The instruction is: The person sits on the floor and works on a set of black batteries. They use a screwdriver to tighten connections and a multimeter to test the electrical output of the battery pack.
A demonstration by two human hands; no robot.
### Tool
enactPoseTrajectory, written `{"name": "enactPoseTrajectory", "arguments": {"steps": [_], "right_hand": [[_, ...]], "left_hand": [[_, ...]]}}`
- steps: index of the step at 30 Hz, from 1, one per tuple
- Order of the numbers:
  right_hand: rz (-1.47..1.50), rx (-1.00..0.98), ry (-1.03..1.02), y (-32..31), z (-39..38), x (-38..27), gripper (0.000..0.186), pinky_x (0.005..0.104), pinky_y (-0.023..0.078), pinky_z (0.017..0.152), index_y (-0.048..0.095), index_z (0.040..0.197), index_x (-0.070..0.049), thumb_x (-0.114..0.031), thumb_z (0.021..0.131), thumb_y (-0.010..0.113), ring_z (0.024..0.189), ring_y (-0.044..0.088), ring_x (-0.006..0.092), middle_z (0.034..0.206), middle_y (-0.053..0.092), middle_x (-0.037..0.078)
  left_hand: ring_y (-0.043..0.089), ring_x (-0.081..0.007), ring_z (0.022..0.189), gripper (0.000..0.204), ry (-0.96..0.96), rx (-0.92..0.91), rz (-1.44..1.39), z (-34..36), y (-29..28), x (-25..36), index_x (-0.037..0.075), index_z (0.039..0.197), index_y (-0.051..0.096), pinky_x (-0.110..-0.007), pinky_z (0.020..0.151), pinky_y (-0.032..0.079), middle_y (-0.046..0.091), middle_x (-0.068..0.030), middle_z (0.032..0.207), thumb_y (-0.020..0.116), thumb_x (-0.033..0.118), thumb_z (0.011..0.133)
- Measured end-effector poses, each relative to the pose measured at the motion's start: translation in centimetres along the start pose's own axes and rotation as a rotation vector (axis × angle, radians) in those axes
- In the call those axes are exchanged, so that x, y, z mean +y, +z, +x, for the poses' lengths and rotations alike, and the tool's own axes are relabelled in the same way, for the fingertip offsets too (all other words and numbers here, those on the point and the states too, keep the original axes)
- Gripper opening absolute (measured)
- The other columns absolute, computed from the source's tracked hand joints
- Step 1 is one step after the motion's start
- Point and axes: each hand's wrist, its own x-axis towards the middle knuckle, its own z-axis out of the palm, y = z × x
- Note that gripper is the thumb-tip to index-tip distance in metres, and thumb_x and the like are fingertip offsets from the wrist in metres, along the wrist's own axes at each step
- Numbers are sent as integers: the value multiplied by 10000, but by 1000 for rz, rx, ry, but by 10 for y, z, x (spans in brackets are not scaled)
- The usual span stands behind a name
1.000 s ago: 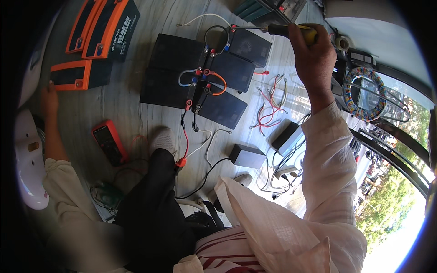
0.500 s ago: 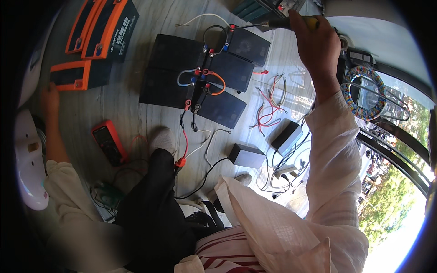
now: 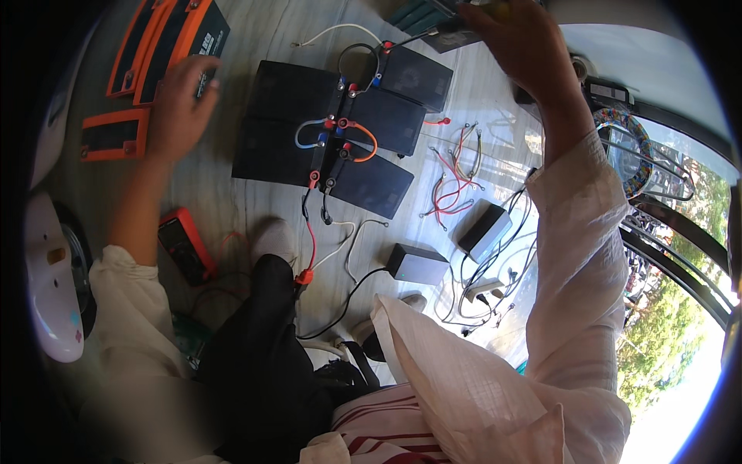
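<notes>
My right hand point(image 3: 522, 39) is wrapped round the handle of a screwdriver point(image 3: 421, 34), whose tip reaches the red-capped terminal at the top of a black battery point(image 3: 417, 77). Several black batteries stand together, joined by short cables; one is an orange link cable point(image 3: 369, 141) and another a blue link cable point(image 3: 300, 133). Off to the left, my left hand point(image 3: 179, 112) hovers beside the orange-and-black batteries point(image 3: 179, 39) with thumb and fingers apart and nothing seen in them. A smaller-looking orange-topped battery point(image 3: 114, 133) sits just left of that wrist.
A red-edged multimeter point(image 3: 185, 246) lies near my foot. Two black power adapters point(image 3: 417, 264) with tangled cords lie to the right, below a pile of loose red and black leads point(image 3: 452, 182). A red connector point(image 3: 305, 276) hangs on wires beside my leg. A glass door stands far right.
My left hand has moved up and right, from the lower orange battery's edge to beside the upper ones. My right hand has shifted slightly upward and left, still holding the screwdriver at the terminal.
</notes>
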Motion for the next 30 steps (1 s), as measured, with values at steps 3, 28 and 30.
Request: {"name": "enactPoseTrajectory", "arguments": {"steps": [3, 28, 30], "right_hand": [[-68, -54, -184, 7, 15, 6, 343, 445, 493, 664, 588, 825, 31, -306, 844, 650, 762, 642, 390, 762, 630, 236], [22, -142, -235, -5, 20, -3, 226, 417, 489, 663, 576, 938, 1, -219, 887, 596, 718, 630, 353, 776, 637, 193], [200, -74, -459, -6, 17, 1, 248, 420, 486, 659, 576, 926, -7, -249, 887, 603, 733, 633, 353, 787, 636, 198]], "left_hand": [[486, -305, 1236, 378, -42, -233, -91, 9, 25, 38, 83, 1290, 506, -401, 1042, 395, 527, -128, 1284, 570, 139, 922], [297, -278, 1406, 908, -13, -551, 44, 0, 51, 74, 174, 1462, 351, -412, 1122, 333, 262, -75, 1549, 820, 213, 686], [292, -281, 1408, 909, -17, -557, 50, -2, 51, 73, 174, 1464, 347, -413, 1125, 330, 257, -77, 1550, 818, 214, 688]]}}
